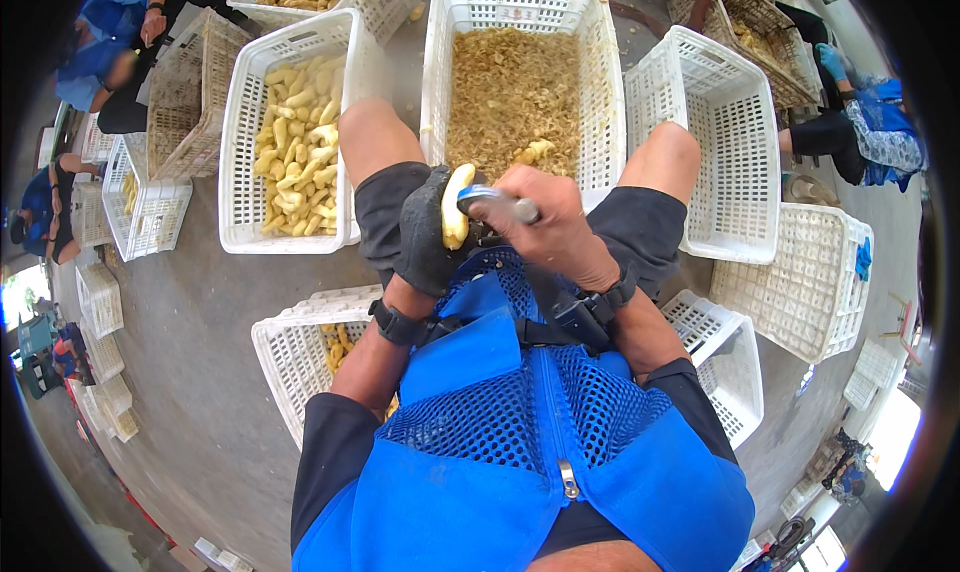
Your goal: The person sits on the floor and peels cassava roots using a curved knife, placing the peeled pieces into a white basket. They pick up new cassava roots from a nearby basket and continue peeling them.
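My left hand (428, 227), in a dark glove, grips a long pale-yellow root vegetable (457, 207) upright between my knees. My bare right hand (550, 222) is closed on a metal-handled peeler (522, 209), its head at the root's upper right side. Just beyond my hands, a white crate (436, 72) holds a deep layer of brown peelings (515, 92), with a few pale pieces near its near end. Left of it, another white crate (242, 147) holds many similar pale roots (300, 142).
Empty-looking white crates (740, 172) stand at right, more crates (785, 282) behind and around me, one (285, 372) with yellow pieces behind my left arm. Co-workers in blue (110, 62) sit at left; another person (875, 132) is at right on the grey floor (200, 352).
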